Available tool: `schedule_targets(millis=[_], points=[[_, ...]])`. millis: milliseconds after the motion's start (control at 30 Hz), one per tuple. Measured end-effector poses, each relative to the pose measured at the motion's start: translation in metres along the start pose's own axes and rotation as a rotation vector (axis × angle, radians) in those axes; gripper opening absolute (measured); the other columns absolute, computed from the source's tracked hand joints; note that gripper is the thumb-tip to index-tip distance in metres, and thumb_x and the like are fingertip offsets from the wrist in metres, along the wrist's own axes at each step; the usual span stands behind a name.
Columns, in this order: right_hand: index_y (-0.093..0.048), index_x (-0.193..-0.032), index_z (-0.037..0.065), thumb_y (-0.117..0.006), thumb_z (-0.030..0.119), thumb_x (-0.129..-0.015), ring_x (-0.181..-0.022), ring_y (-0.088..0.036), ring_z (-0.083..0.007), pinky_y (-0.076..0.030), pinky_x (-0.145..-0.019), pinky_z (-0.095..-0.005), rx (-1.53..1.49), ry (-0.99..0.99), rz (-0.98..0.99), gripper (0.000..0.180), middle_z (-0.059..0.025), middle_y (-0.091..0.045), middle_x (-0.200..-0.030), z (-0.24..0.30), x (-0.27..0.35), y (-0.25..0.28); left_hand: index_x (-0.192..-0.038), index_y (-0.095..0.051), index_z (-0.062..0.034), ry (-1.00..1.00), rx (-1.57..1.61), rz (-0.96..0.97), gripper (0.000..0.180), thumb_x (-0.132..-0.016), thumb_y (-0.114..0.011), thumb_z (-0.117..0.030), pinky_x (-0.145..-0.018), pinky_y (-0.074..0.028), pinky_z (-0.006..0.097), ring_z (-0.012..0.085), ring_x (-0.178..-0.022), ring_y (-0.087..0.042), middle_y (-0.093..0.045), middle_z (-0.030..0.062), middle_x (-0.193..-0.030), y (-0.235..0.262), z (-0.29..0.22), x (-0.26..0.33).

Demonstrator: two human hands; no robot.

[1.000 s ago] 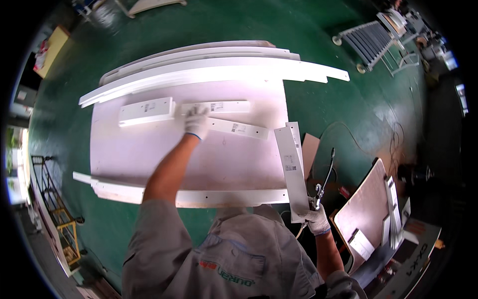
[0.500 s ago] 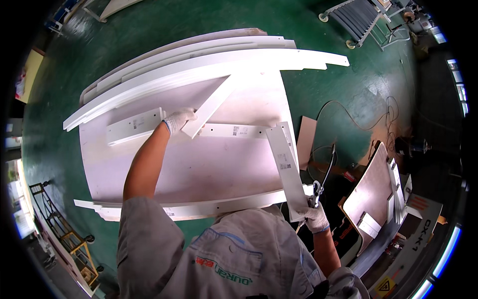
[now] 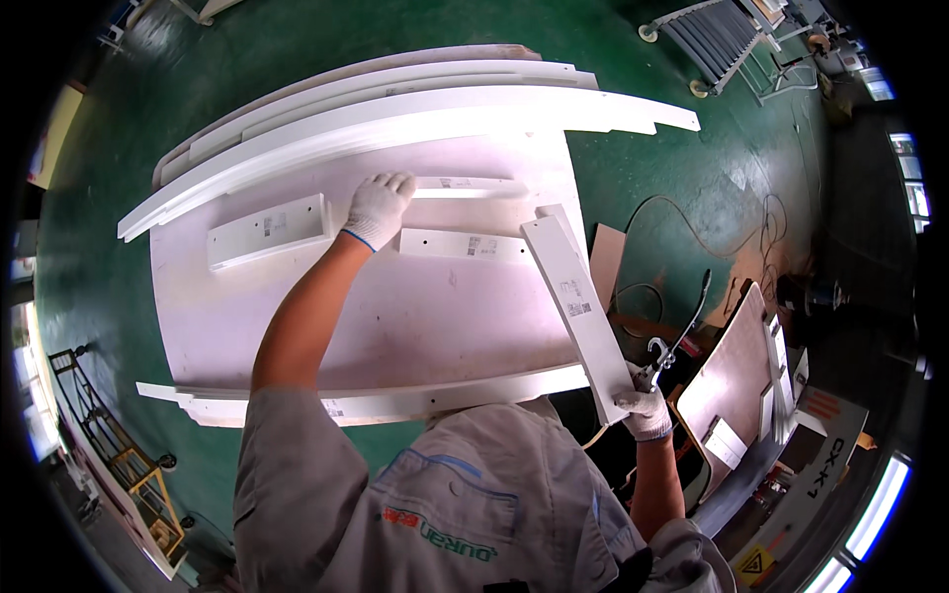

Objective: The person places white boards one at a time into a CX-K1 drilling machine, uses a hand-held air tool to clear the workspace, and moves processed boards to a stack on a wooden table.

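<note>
Your left hand (image 3: 379,208), in a white glove, lies on the near end of a short white strip (image 3: 465,186) at the far side of the big white panel (image 3: 297,316), fingers curled over the end of it. A second short strip (image 3: 463,244) lies just nearer you, and a wider white block (image 3: 267,230) sits to the left of your hand. Your right hand (image 3: 647,413), also gloved, is closed around a metal tool with a hose (image 3: 664,348) off the panel's right edge, touching the near end of the long white board (image 3: 578,301) that lies slantwise there. Stacked long white mouldings (image 3: 395,104) line the far edge above the green floor (image 3: 692,198).
</note>
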State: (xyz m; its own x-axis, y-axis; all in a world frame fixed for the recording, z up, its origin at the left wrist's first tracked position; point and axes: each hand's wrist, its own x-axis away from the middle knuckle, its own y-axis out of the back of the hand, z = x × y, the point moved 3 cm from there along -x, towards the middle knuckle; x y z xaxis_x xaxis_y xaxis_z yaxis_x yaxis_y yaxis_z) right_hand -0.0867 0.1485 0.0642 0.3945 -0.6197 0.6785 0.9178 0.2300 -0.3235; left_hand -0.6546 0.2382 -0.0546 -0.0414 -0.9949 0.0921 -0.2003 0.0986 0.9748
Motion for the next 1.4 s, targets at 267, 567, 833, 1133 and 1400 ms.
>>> schedule_targets(millis=[267,567,833,1133,1400], points=[[-0.066,-0.136,-0.008,-0.090,0.020,-0.064,-0.097,-0.071,-0.0165,-0.055,-0.086,-0.0295,0.220,0.001,0.169,0.081,-0.0060,-0.075,-0.108,0.045,-0.089,-0.027,-0.160,-0.048,-0.0054,0.114,0.093,-0.075,0.066,-0.096,-0.059,-0.007,-0.132,-0.027,0.051,0.0393,-0.156,-0.039,-0.046,0.0183,-0.165,-0.015,-0.007,0.021],[-0.075,-0.130,-0.004,-0.090,0.013,-0.078,-0.073,-0.065,-0.0103,-0.053,-0.065,-0.0274,0.667,0.101,0.501,0.056,-0.0046,-0.076,-0.097,0.121,-0.215,-0.114,-0.159,-0.044,-0.0061,-0.472,-0.038,0.028,0.074,-0.094,-0.071,-0.031,-0.126,-0.036,0.052,0.0379,-0.143,-0.053,-0.054,0.0207,-0.153,0.039,-0.119,-0.004],[-0.072,-0.109,0.001,-0.082,0.027,-0.097,-0.058,-0.061,-0.0096,-0.042,-0.047,-0.0248,0.666,0.066,-0.328,0.030,-0.0007,-0.065,-0.080,0.143,-0.225,-0.059,-0.144,-0.054,-0.0079,-0.079,-0.164,0.008,0.045,-0.101,-0.059,-0.020,-0.105,-0.049,0.044,0.0286,-0.119,-0.067,-0.068,0.0111,-0.126,-0.038,-0.068,-0.045],[-0.071,-0.115,0.002,-0.079,0.022,-0.096,-0.056,-0.061,-0.0107,-0.042,-0.045,-0.0242,0.401,-0.020,-0.536,0.028,-0.0038,-0.067,-0.084,0.076,-0.122,0.000,-0.144,-0.054,-0.0057,0.046,-0.265,0.047,0.049,-0.097,-0.063,-0.018,-0.104,-0.048,0.047,0.0281,-0.120,-0.062,-0.064,0.0129,-0.128,-0.022,-0.044,-0.101],[-0.065,-0.134,0.000,-0.074,0.016,-0.099,-0.057,-0.059,-0.0099,-0.045,-0.051,-0.0258,0.620,0.224,-0.511,0.039,-0.0035,-0.069,-0.083,0.030,-0.103,-0.008,-0.137,-0.062,-0.0010,-0.022,-0.133,-0.605,0.047,-0.093,-0.066,-0.016,-0.107,-0.048,0.051,0.0344,-0.125,-0.057,-0.058,0.0155,-0.133,-0.005,-0.074,-0.067]])
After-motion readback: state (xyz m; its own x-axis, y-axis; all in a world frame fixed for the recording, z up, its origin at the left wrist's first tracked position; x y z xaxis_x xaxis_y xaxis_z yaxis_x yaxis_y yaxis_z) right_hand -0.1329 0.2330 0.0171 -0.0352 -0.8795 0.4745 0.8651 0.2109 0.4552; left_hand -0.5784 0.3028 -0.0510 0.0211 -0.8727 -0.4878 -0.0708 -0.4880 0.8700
